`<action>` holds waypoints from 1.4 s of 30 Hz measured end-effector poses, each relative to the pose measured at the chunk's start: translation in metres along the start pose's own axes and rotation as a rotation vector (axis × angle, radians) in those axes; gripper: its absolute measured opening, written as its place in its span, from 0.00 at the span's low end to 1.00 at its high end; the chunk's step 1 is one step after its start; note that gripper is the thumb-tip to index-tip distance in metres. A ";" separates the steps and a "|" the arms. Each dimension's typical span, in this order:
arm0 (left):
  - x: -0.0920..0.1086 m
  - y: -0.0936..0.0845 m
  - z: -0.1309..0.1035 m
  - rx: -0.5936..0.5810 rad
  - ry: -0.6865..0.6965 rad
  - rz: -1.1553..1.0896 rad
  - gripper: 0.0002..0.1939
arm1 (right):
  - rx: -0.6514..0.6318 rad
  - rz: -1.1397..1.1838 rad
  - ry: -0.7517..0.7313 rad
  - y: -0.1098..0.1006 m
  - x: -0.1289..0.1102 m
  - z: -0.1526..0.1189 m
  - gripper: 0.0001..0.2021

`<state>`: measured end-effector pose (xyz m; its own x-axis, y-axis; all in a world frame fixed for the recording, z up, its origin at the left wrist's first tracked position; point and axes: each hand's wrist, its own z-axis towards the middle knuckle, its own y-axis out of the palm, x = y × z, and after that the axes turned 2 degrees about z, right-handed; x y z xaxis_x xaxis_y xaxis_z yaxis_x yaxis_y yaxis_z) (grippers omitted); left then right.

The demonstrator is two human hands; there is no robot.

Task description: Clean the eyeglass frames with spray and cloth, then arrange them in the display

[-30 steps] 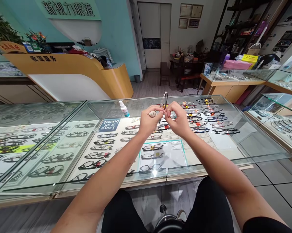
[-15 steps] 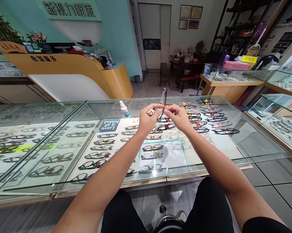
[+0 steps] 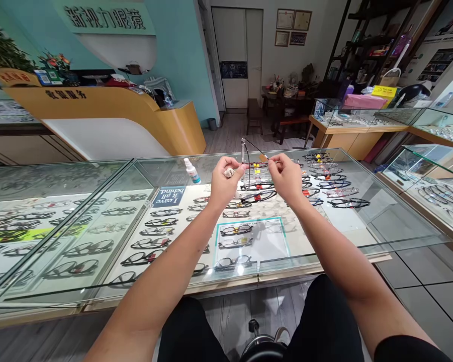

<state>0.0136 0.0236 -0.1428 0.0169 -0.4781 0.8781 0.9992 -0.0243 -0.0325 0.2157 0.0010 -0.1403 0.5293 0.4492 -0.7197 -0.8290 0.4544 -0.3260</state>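
Observation:
Above the glass counter I hold a pair of dark-framed eyeglasses (image 3: 248, 163) between both hands, its front seen nearly edge-on. My left hand (image 3: 226, 183) is closed on the frame and also has a crumpled whitish cloth (image 3: 229, 173) tucked in its fingers. My right hand (image 3: 286, 176) pinches the end of one temple arm, which stretches out to the right with a small tan tag (image 3: 263, 157) on it. A white spray bottle (image 3: 192, 171) with a blue band stands on the glass to the left of my hands.
Rows of eyeglasses (image 3: 236, 230) lie inside the glass display counter (image 3: 309, 256), with a blue printed card (image 3: 168, 196) among them. Beyond it are a yellow reception desk (image 3: 181, 125), a bench (image 3: 254, 113) and another display case (image 3: 358, 130) at the right.
My right hand has moved right, away from my left, and one temple arm is now swung out from the frame. My left hand has shifted slightly left with the glasses and cloth.

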 end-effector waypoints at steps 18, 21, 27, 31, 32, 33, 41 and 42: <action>0.001 0.006 -0.007 -0.088 -0.009 -0.017 0.28 | 0.058 0.021 -0.272 0.010 -0.001 -0.009 0.16; 0.001 0.007 -0.009 -0.087 0.010 0.023 0.26 | 0.042 -0.006 -0.310 0.014 0.005 -0.010 0.21; 0.000 0.008 -0.010 -0.097 -0.007 0.015 0.24 | 0.053 -0.076 -0.353 0.015 0.011 -0.008 0.22; -0.001 0.009 -0.009 -0.096 -0.029 -0.086 0.26 | 0.064 -0.137 -0.314 0.015 0.010 -0.009 0.20; -0.002 0.010 -0.008 -0.092 -0.031 -0.106 0.26 | 0.064 -0.159 -0.304 0.015 0.010 -0.009 0.19; -0.002 0.010 -0.008 -0.084 -0.030 -0.118 0.27 | 0.061 -0.180 -0.301 0.015 0.009 -0.009 0.18; -0.001 0.006 -0.003 -0.003 -0.021 -0.139 0.28 | -0.097 -0.338 -0.263 0.007 0.000 -0.007 0.11; -0.001 0.004 -0.002 0.010 -0.028 -0.145 0.29 | -0.113 -0.365 -0.234 0.006 -0.001 -0.007 0.08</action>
<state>0.0175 0.0222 -0.1450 -0.1266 -0.4460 0.8861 0.9916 -0.0821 0.1004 0.2087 -0.0016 -0.1457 0.8068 0.4428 -0.3913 -0.5879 0.5347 -0.6071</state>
